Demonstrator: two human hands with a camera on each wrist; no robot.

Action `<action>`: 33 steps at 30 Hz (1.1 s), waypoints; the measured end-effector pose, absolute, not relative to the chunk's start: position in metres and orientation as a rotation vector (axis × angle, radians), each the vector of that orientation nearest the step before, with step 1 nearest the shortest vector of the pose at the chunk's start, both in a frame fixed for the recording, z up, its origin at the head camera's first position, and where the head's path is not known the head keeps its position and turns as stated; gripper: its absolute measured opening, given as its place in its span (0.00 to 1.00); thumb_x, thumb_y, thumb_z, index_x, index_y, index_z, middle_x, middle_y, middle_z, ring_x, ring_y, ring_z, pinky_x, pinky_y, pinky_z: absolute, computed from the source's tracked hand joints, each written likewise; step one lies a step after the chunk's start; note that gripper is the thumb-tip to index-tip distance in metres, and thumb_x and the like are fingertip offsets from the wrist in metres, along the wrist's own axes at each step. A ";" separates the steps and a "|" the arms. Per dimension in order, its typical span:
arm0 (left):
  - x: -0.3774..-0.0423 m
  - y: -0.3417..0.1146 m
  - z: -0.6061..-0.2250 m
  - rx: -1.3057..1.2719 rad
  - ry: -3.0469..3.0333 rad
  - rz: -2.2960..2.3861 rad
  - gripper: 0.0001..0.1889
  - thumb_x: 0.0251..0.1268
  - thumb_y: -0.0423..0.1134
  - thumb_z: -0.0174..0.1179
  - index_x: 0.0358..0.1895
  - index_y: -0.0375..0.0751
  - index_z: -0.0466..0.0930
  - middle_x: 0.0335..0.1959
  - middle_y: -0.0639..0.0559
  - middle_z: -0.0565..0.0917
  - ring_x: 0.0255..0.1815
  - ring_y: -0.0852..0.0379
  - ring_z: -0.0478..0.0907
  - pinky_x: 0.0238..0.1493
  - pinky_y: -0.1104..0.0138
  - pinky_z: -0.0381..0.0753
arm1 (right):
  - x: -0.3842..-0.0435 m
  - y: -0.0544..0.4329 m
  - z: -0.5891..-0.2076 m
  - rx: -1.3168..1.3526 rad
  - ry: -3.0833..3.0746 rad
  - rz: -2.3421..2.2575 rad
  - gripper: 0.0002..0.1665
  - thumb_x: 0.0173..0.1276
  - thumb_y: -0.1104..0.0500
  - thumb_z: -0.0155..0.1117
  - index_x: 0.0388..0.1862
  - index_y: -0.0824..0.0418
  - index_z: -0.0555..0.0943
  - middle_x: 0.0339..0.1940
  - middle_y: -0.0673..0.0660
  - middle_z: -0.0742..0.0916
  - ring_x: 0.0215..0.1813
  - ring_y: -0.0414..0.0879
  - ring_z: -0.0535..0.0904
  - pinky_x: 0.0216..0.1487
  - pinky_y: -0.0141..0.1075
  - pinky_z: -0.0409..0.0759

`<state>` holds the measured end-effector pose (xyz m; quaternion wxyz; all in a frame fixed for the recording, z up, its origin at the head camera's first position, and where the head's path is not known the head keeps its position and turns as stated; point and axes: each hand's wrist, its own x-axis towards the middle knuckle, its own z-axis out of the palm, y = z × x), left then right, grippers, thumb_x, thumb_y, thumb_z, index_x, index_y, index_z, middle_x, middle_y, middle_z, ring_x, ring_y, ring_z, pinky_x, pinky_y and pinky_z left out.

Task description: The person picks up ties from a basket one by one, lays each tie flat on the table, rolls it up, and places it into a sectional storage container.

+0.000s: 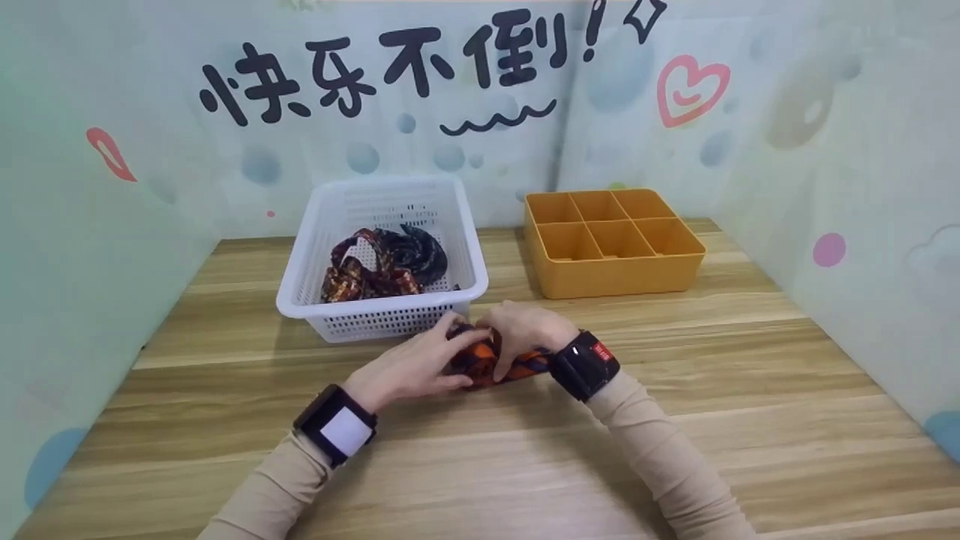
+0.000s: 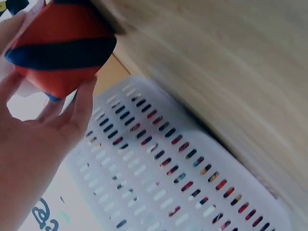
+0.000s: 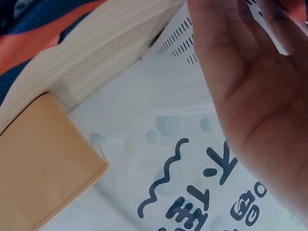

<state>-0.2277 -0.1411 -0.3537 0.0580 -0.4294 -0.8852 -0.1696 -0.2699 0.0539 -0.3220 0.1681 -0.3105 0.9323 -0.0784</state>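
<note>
An orange and navy striped necktie lies rolled up on the table just in front of the white basket, its flat length running out to the right. My left hand holds the roll from the left, fingers and thumb curled about it; the left wrist view shows the bulging striped fabric at its fingertips. From the right, my right hand grips the same roll, its thumb in front. In the right wrist view the loose striped length passes at the upper left, while the palm hides most of the roll.
Behind my left hand stands the white perforated basket, holding a dark green necktie and a red-brown patterned one. An orange-yellow box with several compartments stands at the back right. A printed cloth wall closes off the back and sides.
</note>
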 end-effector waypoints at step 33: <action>-0.222 -0.137 -0.347 -1.281 -2.746 -0.517 0.25 0.57 0.40 0.64 0.57 0.40 0.69 0.53 0.43 0.71 0.51 0.47 0.78 0.57 0.58 0.79 | -0.269 0.062 -0.312 -0.849 2.606 -0.144 0.33 0.42 0.46 0.80 0.47 0.57 0.80 0.43 0.52 0.86 0.42 0.43 0.78 0.43 0.34 0.77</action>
